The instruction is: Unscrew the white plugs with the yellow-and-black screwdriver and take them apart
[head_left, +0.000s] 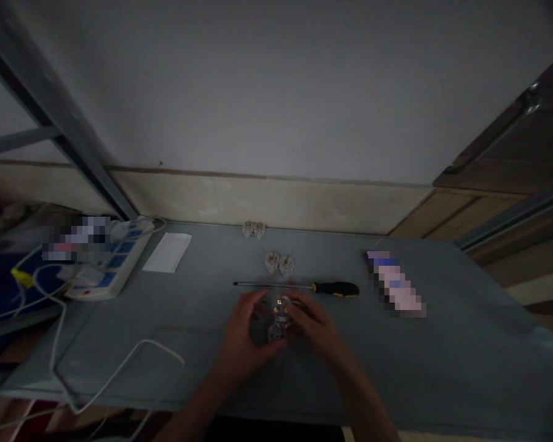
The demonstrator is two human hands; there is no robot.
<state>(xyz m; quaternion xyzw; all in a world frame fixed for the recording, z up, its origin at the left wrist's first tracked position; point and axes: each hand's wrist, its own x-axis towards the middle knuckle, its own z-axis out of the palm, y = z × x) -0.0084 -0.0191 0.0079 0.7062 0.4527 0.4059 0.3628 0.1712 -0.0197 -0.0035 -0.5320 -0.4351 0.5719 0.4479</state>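
Between my hands is a small clear plastic plug part with brass contacts. Joined to or touching its near side is a pale piece with dark holes; I cannot tell which. My left hand curves round from the left, its thumb pressed against the pale piece. From the right, the fingers of my right hand pinch the clear part. Just beyond my hands lies a screwdriver with a black and yellow handle. Behind it sit two similar clear parts with brass pins.
Another pair of clear parts rests by the wall. A white paper and a power strip with white cables are on the left. A blurred phone lies on the right of the grey table.
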